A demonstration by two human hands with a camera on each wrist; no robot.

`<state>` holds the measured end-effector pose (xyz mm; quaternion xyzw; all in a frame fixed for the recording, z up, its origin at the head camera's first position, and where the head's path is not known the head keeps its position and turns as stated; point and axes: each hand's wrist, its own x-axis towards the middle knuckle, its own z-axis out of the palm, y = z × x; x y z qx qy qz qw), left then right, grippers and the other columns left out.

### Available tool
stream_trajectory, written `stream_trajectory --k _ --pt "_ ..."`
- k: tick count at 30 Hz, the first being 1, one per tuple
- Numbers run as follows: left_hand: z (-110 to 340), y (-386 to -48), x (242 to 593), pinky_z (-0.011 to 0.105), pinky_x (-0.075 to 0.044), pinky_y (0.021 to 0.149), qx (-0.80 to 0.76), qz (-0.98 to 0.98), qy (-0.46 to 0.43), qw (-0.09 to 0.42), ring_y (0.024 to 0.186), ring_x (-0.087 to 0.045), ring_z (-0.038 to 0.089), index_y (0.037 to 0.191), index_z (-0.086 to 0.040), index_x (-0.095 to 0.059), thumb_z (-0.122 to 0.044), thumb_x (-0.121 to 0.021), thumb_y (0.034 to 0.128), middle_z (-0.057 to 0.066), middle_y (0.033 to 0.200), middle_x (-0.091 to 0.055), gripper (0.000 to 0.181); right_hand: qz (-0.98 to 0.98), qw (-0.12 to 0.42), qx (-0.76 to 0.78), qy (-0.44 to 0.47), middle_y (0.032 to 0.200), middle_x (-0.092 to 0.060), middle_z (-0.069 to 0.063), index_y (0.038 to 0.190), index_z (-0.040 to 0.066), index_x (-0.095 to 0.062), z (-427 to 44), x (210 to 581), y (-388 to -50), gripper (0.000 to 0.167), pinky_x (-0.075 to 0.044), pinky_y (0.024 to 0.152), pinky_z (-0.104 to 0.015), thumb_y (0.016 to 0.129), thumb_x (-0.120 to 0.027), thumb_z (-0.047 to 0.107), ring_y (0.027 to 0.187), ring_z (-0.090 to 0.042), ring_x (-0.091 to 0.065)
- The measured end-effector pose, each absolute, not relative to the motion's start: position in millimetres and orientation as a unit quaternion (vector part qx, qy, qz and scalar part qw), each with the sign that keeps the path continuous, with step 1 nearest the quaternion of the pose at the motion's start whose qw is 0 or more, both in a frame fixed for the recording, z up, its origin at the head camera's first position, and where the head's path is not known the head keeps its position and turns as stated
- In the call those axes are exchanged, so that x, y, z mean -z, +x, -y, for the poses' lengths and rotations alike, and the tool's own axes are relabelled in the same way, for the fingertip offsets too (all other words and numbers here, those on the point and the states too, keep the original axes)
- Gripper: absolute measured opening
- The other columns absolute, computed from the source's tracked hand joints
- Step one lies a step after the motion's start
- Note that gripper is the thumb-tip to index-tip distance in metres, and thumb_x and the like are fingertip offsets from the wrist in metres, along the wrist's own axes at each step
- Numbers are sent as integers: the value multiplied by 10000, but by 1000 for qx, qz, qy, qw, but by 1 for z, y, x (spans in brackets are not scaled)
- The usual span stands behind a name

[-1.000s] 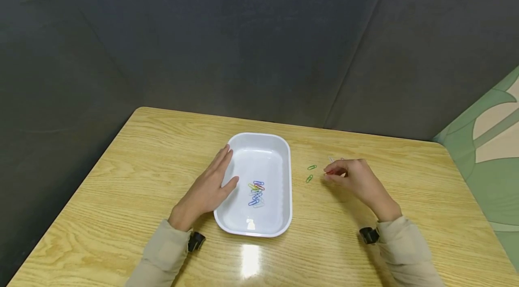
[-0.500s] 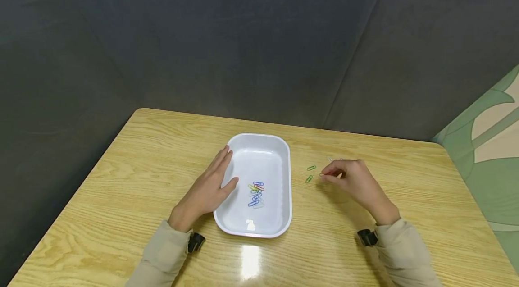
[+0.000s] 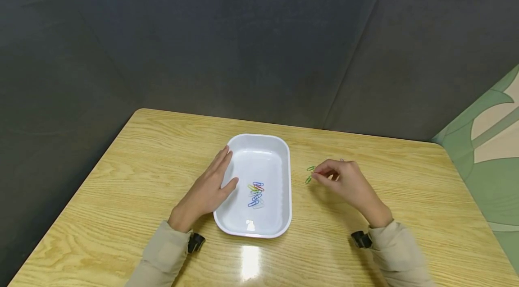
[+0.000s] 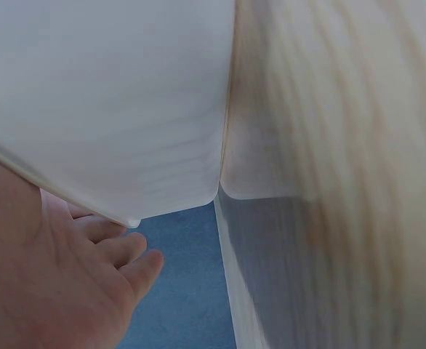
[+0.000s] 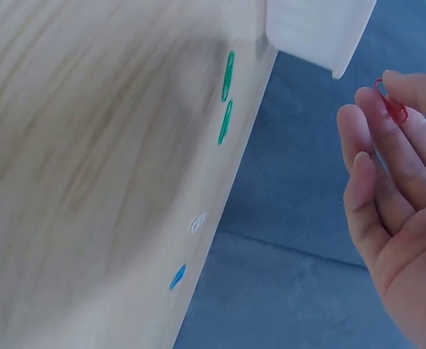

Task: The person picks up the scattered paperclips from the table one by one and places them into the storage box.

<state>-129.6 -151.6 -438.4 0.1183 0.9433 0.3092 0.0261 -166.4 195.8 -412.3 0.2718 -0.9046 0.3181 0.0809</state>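
Note:
My right hand (image 3: 348, 185) pinches a red paper clip (image 5: 395, 109) between thumb and fingertips, held off the table on the right of the white tray (image 3: 265, 165). In the right wrist view, two green paper clips (image 5: 228, 76) lie on the table close to the tray, with a white paper clip (image 5: 198, 222) and a blue paper clip (image 5: 177, 276) farther along. Straight-fingered, my left hand (image 3: 204, 190) rests against the tray's left rim. Inside the tray lies a small heap of blue, red, yellow and pale paper clips (image 3: 255, 199).
The wooden table (image 3: 162, 143) extends around the tray on all sides. A dark cloth wall (image 3: 243, 52) stands along its far edge. At the right is a green and beige patterned surface (image 3: 490, 152).
My right hand has moved left with the red paper clip, toward the green clips and the tray, and risen off the table. My left hand and the tray stay put.

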Motion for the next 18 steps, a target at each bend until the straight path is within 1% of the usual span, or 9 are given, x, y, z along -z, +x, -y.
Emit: stream_trajectory --k 5,11,18 --pt "151 -130 438 480 -181 1250 -310 -943 117 29 1557 -107 289 1591 -60 -167 -354 -509 1015 93 1686 -78 732 903 80 -318 278 802 -743 82 893 128 -768 -189 410 -165 56 -521 590 -221 857 -760 86 711 -21 -654" --pt "151 -130 438 484 -185 1250 -308 -944 116 27 1557 -108 289 1590 -59 -171 -353 -512 1014 91 1686 -84 731 900 83 -319 286 812 -749 82 876 166 -767 -181 406 -163 68 -537 603 -260 856 -765 100 731 -38 -677" --pt "152 -130 439 483 -187 1250 -310 -943 119 24 1557 -111 291 1587 -49 -180 -349 -513 1013 97 1685 -89 728 896 77 -321 297 819 -747 92 875 195 -761 -167 400 -161 73 -527 634 -252 864 -761 123 747 -29 -677"
